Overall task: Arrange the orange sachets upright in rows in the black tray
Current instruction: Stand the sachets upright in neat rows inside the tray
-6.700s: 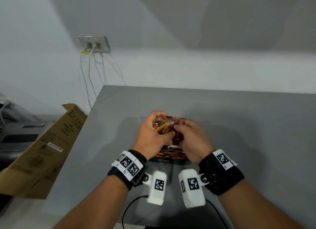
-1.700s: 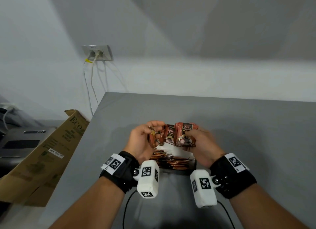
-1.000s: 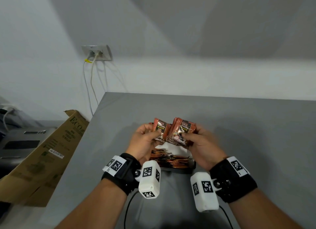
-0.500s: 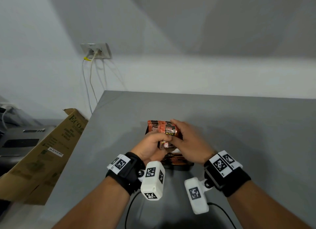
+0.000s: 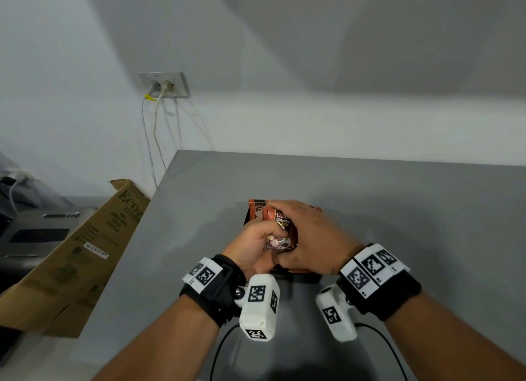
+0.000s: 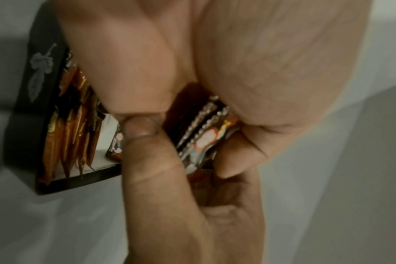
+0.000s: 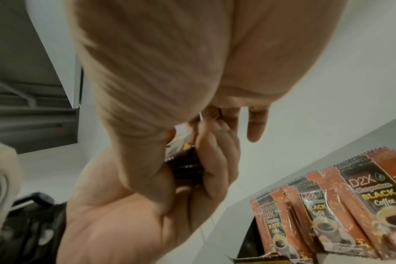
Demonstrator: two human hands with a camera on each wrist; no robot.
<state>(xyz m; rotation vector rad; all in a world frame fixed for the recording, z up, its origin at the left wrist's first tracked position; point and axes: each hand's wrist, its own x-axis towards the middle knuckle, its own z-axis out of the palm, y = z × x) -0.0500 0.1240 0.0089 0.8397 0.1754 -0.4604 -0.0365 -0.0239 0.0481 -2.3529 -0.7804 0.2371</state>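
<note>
Both hands hold one bundle of orange sachets (image 5: pixel 280 224) low over the black tray (image 5: pixel 302 278). My left hand (image 5: pixel 260 242) grips the bundle's lower end, its thumb (image 6: pixel 147 151) pressed on the front. My right hand (image 5: pixel 306 234) curls over the top and far side. In the left wrist view the bundle (image 6: pixel 203 137) is at the tray (image 6: pixel 20 116), beside a row of sachets (image 6: pixel 68 135) standing on edge. The right wrist view shows more upright sachets (image 7: pixel 328 212) facing the camera in the tray (image 7: pixel 249 246). The hands hide most of the tray in the head view.
The tray sits on a grey table (image 5: pixel 398 210) with bare surface on all sides. A cardboard box (image 5: pixel 85 247) leans against the table's left edge. A black cable (image 5: pixel 222 343) runs along the near edge. A wall socket (image 5: pixel 165 85) with cords is behind.
The hands brought two separate sachet groups together into one bundle and lowered it to the tray. My right hand has moved over the bundle's top.
</note>
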